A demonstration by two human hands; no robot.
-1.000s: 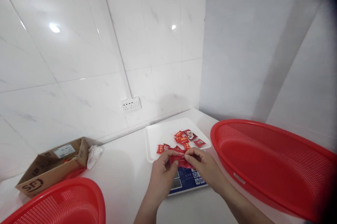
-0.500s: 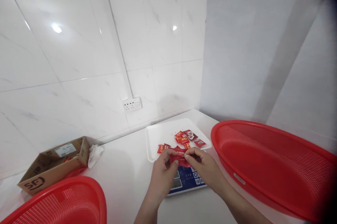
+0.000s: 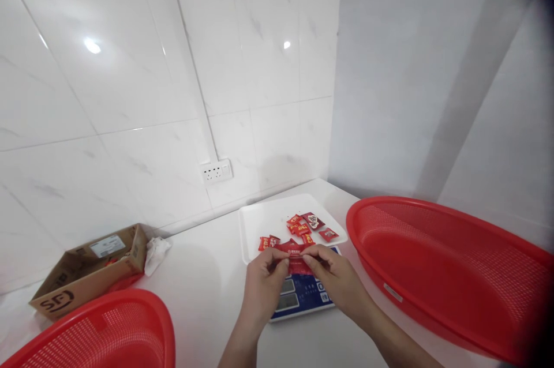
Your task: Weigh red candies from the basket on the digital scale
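Observation:
Between my two hands is a small red plastic packet (image 3: 296, 264), pinched at both sides above the front of a scale. My left hand (image 3: 265, 278) grips its left side with thumb and fingertips. On the right side, my right hand (image 3: 335, 276) pinches it the same way. Below them lies the blue keypad panel of the digital scale (image 3: 305, 299), partly covered by the hands. Several small red and yellow packets (image 3: 303, 229) are scattered on the scale's white tray (image 3: 259, 215), just beyond the fingers. A darker red packet (image 3: 312, 220) with a white print lies among them.
A large red plastic basket (image 3: 415, 322) stands on the right, and another red basket (image 3: 167, 322) at the lower left. Behind the left one sits an open cardboard box (image 3: 86, 287) beside crumpled white tissue (image 3: 156, 254). A wall socket (image 3: 217, 171) is above the white table (image 3: 194, 281).
Both hands have shifted slightly left, and the red packet is now held flatter and more stretched between the fingers. The packets on the tray stay put.

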